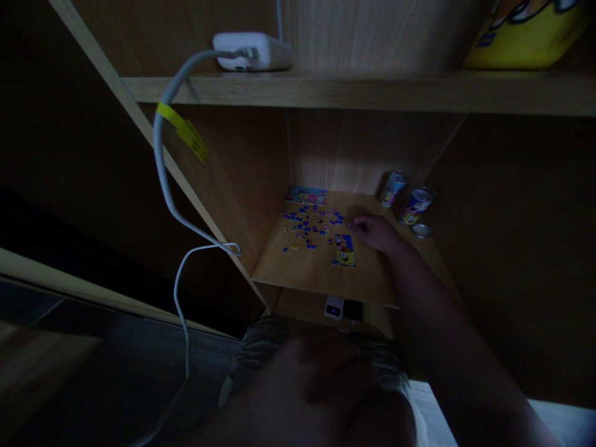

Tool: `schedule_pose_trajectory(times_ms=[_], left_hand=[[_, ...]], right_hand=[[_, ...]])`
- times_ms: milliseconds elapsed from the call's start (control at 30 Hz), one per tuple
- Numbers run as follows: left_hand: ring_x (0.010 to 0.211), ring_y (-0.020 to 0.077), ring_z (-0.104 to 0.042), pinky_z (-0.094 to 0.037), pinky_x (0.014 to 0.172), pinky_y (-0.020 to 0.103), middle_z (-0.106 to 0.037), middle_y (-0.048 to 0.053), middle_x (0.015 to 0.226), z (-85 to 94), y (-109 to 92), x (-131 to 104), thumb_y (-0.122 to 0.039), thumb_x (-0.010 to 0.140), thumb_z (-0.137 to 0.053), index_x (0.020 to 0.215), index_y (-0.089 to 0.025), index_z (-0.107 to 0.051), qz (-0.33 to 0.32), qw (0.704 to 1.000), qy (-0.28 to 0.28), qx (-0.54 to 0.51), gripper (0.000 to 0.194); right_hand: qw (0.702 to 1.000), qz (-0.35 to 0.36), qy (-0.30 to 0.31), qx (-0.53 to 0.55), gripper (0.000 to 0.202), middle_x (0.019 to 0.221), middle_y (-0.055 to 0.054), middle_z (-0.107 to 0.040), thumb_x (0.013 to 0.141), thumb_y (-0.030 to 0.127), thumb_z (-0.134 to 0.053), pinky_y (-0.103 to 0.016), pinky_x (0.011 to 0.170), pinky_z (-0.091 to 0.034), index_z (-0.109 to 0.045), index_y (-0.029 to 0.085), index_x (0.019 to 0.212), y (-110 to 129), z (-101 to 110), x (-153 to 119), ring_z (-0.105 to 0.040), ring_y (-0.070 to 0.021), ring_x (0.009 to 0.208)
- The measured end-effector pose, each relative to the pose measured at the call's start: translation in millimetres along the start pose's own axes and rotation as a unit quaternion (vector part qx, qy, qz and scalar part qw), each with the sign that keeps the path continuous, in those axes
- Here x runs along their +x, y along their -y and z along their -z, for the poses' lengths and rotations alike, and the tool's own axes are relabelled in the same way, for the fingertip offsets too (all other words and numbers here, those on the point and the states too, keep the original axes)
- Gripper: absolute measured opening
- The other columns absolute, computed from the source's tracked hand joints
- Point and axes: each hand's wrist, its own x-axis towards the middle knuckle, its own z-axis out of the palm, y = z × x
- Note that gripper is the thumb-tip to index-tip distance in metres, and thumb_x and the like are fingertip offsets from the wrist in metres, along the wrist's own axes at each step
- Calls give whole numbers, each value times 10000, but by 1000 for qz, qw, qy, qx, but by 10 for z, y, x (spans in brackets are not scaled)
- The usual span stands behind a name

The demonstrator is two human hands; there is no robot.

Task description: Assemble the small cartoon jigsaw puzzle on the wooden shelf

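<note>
My right hand (370, 230) reaches over the lower shelf board, its fingers pinched together just right of the loose jigsaw pieces (305, 225). Whatever may be between the fingertips is too small and dark to make out. Just below the hand lies a partly joined jigsaw section (345, 251), blue at the top with a yellow cartoon face. Low in the foreground, my left hand (298, 391) is close to the camera, above my lap. It is blurred and dark, so its fingers do not show clearly. A colourful picture card (306, 196) lies behind the pieces.
Two printed tins (393, 189) stand at the back right, with a round metal lid (421, 230) near them. A white power adapter (254, 51) sits on the upper shelf; its cable hangs at left. A yellow bag-like object (526, 46) is at top right. Small devices (334, 307) lie underneath.
</note>
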Motion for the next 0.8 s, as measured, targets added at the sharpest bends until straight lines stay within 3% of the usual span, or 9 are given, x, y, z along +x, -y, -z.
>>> schedule_pose_trajectory(times_ms=[100, 233, 333, 533, 733, 800], left_hand=[[581, 156, -614, -568, 542, 337, -650, -18, 681, -195, 272, 138, -193, 969, -691, 807, -258, -645, 33, 999, 16, -21, 181], [701, 174, -712, -581, 642, 327, -745, 4, 805, -408, 583, 196, -193, 978, -664, 919, -218, -666, 69, 995, 78, -1, 64], [683, 193, -715, -566, 653, 328, -759, 24, 798, -545, 871, 219, -171, 965, -654, 960, -206, -698, 121, 985, 116, 39, 56], [778, 257, -778, -594, 753, 372, -819, 84, 883, -701, 1462, 418, -241, 1024, -600, 1099, -220, -797, 212, 958, 182, 71, 211], [998, 317, -808, -607, 905, 406, -841, 163, 1104, -720, 2114, 655, -328, 1096, -530, 1239, -195, -823, 394, 892, 175, 136, 352], [1045, 310, -802, -602, 940, 395, -838, 171, 1161, -764, 2276, 679, -310, 1104, -520, 1228, -181, -826, 415, 886, 160, 133, 355]], right_hand=[[1000, 9, -2, 14, 514, 697, -19, -620, 1035, 665, -519, -342, 684, -396, -554, 248, 736, -15, -23, 4, -572, -206, 685], [1000, 8, -7, 19, 544, 680, -7, -588, 1028, 703, -502, -341, 664, -378, -539, 249, 730, -7, -44, 13, -538, -196, 668], [1000, 8, -6, 26, 555, 684, -1, -575, 1021, 721, -499, -337, 668, -385, -540, 248, 733, 21, -39, 6, -536, -193, 674], [999, 9, -2, 33, 544, 672, -5, -575, 1014, 702, -501, -338, 668, -385, -515, 250, 711, 72, -22, -3, -544, -197, 684], [999, -4, 0, 37, 538, 684, -8, -599, 1008, 696, -516, -338, 671, -389, -529, 249, 709, 54, -38, 22, -549, -197, 676], [999, 3, 2, 35, 527, 680, -6, -594, 1006, 682, -518, -337, 675, -389, -528, 248, 707, 42, -47, 30, -545, -195, 673]])
